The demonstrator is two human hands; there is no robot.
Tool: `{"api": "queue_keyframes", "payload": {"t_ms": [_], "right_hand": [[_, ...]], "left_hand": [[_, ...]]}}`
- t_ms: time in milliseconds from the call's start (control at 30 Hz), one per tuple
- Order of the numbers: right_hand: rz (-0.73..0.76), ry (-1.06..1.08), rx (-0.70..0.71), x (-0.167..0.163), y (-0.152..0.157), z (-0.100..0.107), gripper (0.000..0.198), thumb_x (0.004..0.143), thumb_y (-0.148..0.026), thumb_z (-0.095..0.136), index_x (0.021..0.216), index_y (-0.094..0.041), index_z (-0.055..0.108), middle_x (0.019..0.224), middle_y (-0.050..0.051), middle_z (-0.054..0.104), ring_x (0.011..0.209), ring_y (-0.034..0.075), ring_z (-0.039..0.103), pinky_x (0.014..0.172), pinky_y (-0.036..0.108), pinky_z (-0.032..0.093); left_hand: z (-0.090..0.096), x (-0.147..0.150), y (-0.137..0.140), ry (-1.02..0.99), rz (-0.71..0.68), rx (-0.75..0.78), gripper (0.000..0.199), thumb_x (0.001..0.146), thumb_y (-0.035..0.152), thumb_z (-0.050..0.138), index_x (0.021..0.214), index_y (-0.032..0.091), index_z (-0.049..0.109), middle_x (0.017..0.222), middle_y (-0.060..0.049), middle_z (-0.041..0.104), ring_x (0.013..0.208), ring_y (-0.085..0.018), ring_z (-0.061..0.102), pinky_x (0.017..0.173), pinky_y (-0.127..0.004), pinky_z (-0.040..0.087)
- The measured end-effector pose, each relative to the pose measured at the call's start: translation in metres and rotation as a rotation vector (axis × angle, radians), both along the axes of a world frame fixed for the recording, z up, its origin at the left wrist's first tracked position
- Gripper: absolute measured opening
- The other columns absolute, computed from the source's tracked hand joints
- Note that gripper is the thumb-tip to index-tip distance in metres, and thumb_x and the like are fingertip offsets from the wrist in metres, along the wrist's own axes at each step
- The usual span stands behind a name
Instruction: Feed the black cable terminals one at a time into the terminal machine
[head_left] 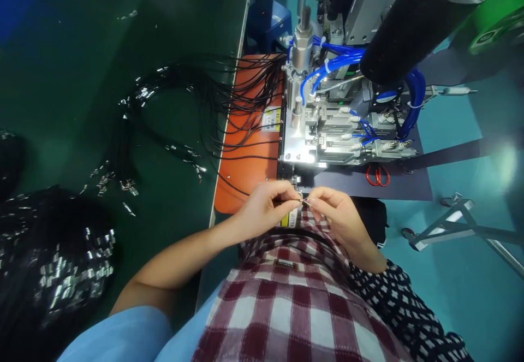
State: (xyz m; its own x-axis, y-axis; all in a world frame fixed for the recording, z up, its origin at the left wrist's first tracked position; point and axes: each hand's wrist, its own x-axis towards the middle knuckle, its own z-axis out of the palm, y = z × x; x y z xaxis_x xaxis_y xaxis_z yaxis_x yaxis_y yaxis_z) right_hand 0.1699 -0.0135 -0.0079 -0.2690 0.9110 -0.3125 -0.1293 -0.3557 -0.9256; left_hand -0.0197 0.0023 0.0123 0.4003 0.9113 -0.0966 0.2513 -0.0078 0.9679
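Observation:
My left hand (274, 205) is closed in a pinch on the end of a thin black cable (233, 185), just in front of the machine. Close by on its right, my right hand (333, 209) pinches the fine wire ends (305, 202) that stick out of that cable. The fingertips of both hands nearly meet. Behind them stands a metal machine (298, 143) with pneumatic cylinders and blue air tubes. Several black cables (256, 100) run from its left side across an orange plate (239, 173).
On the dark green table (172, 253) lie a looped cable bundle (143, 92) and a large heap of black cables (61, 263) with shiny ends. Red-handled scissors (377, 176) rest right of the machine. A black cylinder (409, 29) overhangs it. A wheeled metal frame (454, 223) stands on the floor.

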Motion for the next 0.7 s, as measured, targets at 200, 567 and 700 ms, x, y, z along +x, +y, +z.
{"api": "queue_keyframes", "payload": {"t_ms": [200, 567, 700], "right_hand": [[-0.13, -0.49, 0.453, -0.003, -0.008, 0.018, 0.013, 0.086, -0.022, 0.066, 0.074, -0.02, 0.066, 0.07, 0.0, 0.062, 0.063, 0.013, 0.054, 0.058, 0.027, 0.044], [-0.157, -0.51, 0.499, -0.008, -0.008, 0.014, 0.013, 0.089, -0.022, 0.064, 0.077, -0.021, 0.067, 0.073, 0.0, 0.064, 0.065, 0.013, 0.057, 0.059, 0.027, 0.048], [-0.162, -0.466, 0.409, -0.013, -0.015, 0.014, 0.011, 0.091, -0.022, 0.061, 0.087, -0.022, 0.071, 0.077, 0.0, 0.067, 0.055, 0.011, 0.056, 0.052, 0.027, 0.047]], "left_hand": [[0.0, 0.0, -0.01, 0.253, 0.046, 0.362, 0.011, 0.092, 0.018, 0.055, 0.084, 0.016, 0.063, 0.076, -0.002, 0.065, 0.069, -0.012, 0.056, 0.063, -0.023, 0.042], [-0.003, -0.002, -0.009, 0.307, 0.091, 0.457, 0.009, 0.093, 0.018, 0.055, 0.087, 0.018, 0.062, 0.076, -0.001, 0.064, 0.07, -0.012, 0.058, 0.064, -0.023, 0.044], [-0.008, -0.003, -0.01, 0.347, 0.099, 0.504, 0.009, 0.094, 0.018, 0.053, 0.09, 0.018, 0.062, 0.081, -0.002, 0.065, 0.073, -0.013, 0.06, 0.065, -0.023, 0.045]]}}
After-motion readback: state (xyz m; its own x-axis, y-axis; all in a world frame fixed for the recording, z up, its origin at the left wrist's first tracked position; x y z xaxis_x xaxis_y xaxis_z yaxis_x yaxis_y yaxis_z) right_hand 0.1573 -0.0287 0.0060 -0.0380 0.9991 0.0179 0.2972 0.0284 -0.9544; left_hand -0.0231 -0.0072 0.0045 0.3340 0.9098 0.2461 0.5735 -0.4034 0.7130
